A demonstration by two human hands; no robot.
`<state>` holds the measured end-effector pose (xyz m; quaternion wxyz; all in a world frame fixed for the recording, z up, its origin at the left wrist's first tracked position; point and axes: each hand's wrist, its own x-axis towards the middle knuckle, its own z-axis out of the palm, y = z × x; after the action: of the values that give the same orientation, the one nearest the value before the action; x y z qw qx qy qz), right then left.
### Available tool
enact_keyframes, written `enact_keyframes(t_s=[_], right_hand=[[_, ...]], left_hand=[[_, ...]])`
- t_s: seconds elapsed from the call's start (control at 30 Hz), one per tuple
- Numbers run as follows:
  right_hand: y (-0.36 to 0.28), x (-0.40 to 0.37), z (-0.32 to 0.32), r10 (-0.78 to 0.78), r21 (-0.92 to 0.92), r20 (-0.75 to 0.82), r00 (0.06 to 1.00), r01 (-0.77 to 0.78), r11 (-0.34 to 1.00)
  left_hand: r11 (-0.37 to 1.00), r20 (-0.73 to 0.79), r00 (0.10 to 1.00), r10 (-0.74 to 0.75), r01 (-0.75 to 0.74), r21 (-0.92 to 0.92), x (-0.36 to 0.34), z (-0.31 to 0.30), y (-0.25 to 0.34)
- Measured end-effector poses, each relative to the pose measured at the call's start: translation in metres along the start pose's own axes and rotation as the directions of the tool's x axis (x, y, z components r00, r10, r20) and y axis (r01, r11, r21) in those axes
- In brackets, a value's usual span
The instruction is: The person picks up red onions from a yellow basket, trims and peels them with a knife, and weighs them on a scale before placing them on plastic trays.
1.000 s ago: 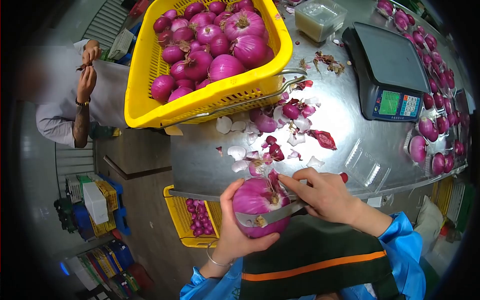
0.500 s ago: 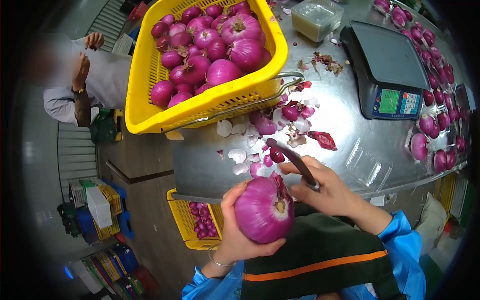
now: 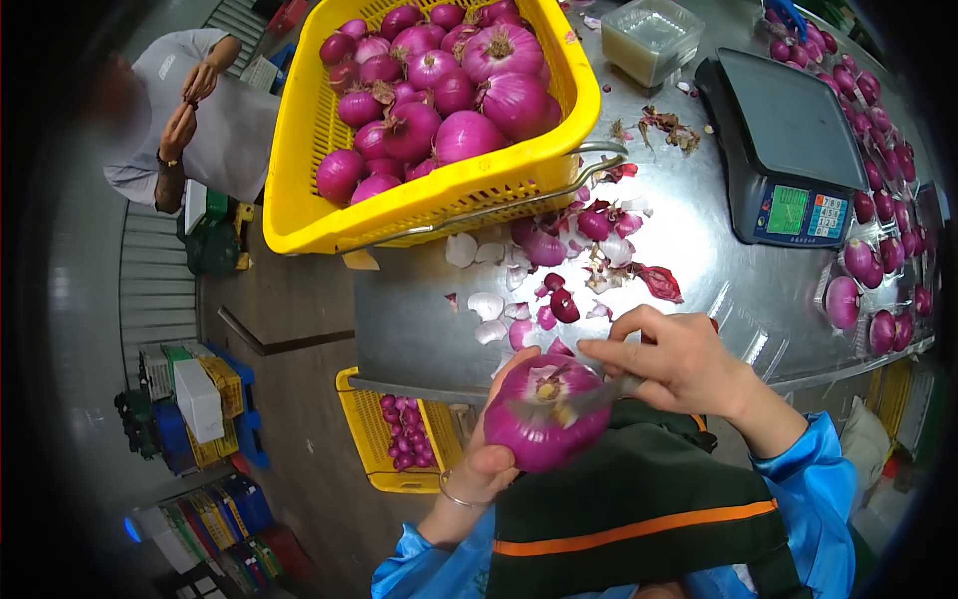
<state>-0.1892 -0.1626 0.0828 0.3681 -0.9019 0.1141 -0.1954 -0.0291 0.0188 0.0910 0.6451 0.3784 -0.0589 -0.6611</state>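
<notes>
My left hand [image 3: 486, 461] is wrapped around a large red onion [image 3: 534, 441] from its left side and below. The onion's pale root end faces up toward me. In my right hand [image 3: 684, 364] is a knife [image 3: 591, 402]; its blade is smeared by motion and lies across the onion near the root end. My right fingers are closed around the knife, whose handle is mostly hidden. Just beyond the onion, loose purple and white onion skins [image 3: 487, 306] are scattered on the metal table [image 3: 399, 329].
A yellow basket [image 3: 429, 222] of red onions stands at the upper left. A digital scale [image 3: 788, 130] and a clear plastic tub [image 3: 649, 45] are behind. Packed onions [image 3: 858, 258] line the right side. A second yellow basket [image 3: 369, 429] sits below the table edge. A person [image 3: 215, 110] stands across.
The knife has come down from above my right hand onto the onion. The onion has turned, so its root end faces further up. The other person's hands have come together.
</notes>
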Motion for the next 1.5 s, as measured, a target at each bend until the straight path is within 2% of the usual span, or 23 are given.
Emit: enact_keyframes(t_s=[0.07, 0.13, 0.2, 0.27, 0.33, 0.4, 0.63, 0.83, 0.93, 1.0, 1.03, 1.07, 1.13, 1.17, 1.2, 1.23, 1.27, 1.3, 1.33, 1.4, 1.43, 1.47, 1.5], right_hand=[[-0.011, 0.003, -0.004, -0.018, -0.128, 0.133, 0.991, 0.035, 0.991], [-0.012, 0.005, -0.002, -0.068, -0.144, 0.11, 0.992, 0.084, 0.986], [-0.017, 0.004, 0.0, -0.059, -0.147, 0.104, 0.993, 0.074, 0.986], [-0.02, 0.003, 0.003, -0.046, -0.147, 0.109, 0.993, 0.062, 0.987], [-0.02, 0.001, 0.006, -0.038, -0.144, 0.112, 0.993, 0.054, 0.988], [-0.019, -0.003, 0.008, -0.052, -0.142, 0.079, 0.996, 0.063, 0.988], [-0.005, -0.009, 0.017, -0.011, -0.161, -0.016, 1.0, 0.008, 0.987], [0.002, -0.02, 0.022, -0.03, -0.193, -0.159, 0.987, -0.002, 0.981], [0.007, -0.026, 0.026, 0.02, -0.183, -0.172, 0.985, -0.052, 0.982], [0.019, -0.032, 0.031, 0.219, -0.122, -0.266, 0.939, -0.258, 0.958], [0.02, -0.032, 0.025, 0.243, -0.111, -0.327, 0.913, -0.292, 0.95], [0.016, -0.029, 0.022, 0.238, -0.109, -0.324, 0.916, -0.286, 0.952], [0.002, -0.026, 0.021, 0.145, -0.011, -0.294, 0.945, -0.156, 0.988], [-0.005, -0.021, 0.022, 0.136, -0.007, -0.267, 0.954, -0.143, 0.99], [-0.007, -0.016, 0.028, 0.134, -0.008, -0.276, 0.952, -0.142, 0.99], [-0.006, -0.011, 0.038, 0.204, 0.262, -0.269, 0.941, -0.133, 0.956], [-0.006, -0.006, 0.044, 0.271, 0.513, -0.241, 0.932, -0.115, 0.851], [-0.015, 0.005, 0.019, 0.489, 0.751, 0.453, 0.745, -0.615, 0.241], [-0.012, 0.004, 0.025, 0.49, 0.75, 0.454, 0.744, -0.616, 0.241], [-0.003, 0.003, 0.04, 0.375, 0.812, 0.581, 0.723, -0.484, -0.326], [0.0, 0.0, 0.038, 0.389, 0.85, 0.513, 0.765, -0.391, -0.352], [-0.001, -0.002, 0.039, 0.379, 0.855, 0.505, 0.775, -0.391, -0.341], [-0.004, -0.005, 0.039, 0.431, 0.925, 0.377, 0.82, -0.359, -0.126]], left_hand=[[0.999, 0.001, 1.0, 0.019, -0.019, 0.038, -0.003, -0.001, 0.0], [0.95, -0.015, 0.993, 0.116, -0.107, 0.295, -0.005, 0.001, 0.003], [0.92, -0.018, 0.988, 0.152, -0.135, 0.368, -0.007, 0.007, 0.008], [0.805, -0.034, 0.969, 0.243, -0.182, 0.564, -0.01, 0.012, 0.011], [0.801, -0.027, 0.966, 0.257, -0.197, 0.564, -0.012, 0.015, 0.011], [0.681, 0.039, 0.955, 0.295, -0.238, 0.693, -0.013, 0.017, 0.012], [0.66, 0.062, 0.946, 0.318, -0.268, 0.701, -0.014, 0.02, 0.013], [0.717, 0.028, 0.975, 0.221, -0.182, 0.673, -0.015, 0.021, 0.014], [0.681, 0.025, 0.958, 0.285, -0.221, 0.699, -0.016, 0.024, 0.013], [0.671, -0.026, 0.904, 0.428, -0.298, 0.679, -0.02, 0.026, 0.012], [0.568, 0.02, 0.884, 0.467, -0.318, 0.759, -0.023, 0.022, 0.012], [0.566, 0.017, 0.881, 0.473, -0.318, 0.761, -0.022, 0.018, 0.011], [0.186, 0.113, 0.82, 0.561, -0.258, 0.948, -0.021, 0.018, 0.014], [0.071, 0.171, 0.812, 0.558, -0.252, 0.965, -0.02, 0.024, 0.016], [0.063, 0.18, 0.811, 0.556, -0.257, 0.964, -0.017, 0.023, 0.015], [0.085, 0.222, 0.792, 0.569, -0.324, 0.942, -0.014, 0.019, 0.013], [0.108, 0.259, 0.772, 0.58, -0.389, 0.915, -0.011, 0.015, 0.012], [0.077, 0.376, 0.769, 0.518, -0.479, 0.874, -0.009, 0.014, 0.018], [0.078, 0.376, 0.769, 0.518, -0.48, 0.874, -0.004, 0.017, 0.018], [0.108, 0.385, 0.791, 0.475, -0.487, 0.867, 0.004, 0.026, 0.021], [0.316, 0.296, 0.85, 0.436, -0.453, 0.834, 0.005, 0.024, 0.023], [0.762, 0.061, 0.963, 0.264, -0.247, 0.598, 0.002, 0.017, 0.022], [0.954, 0.062, 0.984, 0.168, -0.178, 0.24, 0.005, 0.014, 0.016]])
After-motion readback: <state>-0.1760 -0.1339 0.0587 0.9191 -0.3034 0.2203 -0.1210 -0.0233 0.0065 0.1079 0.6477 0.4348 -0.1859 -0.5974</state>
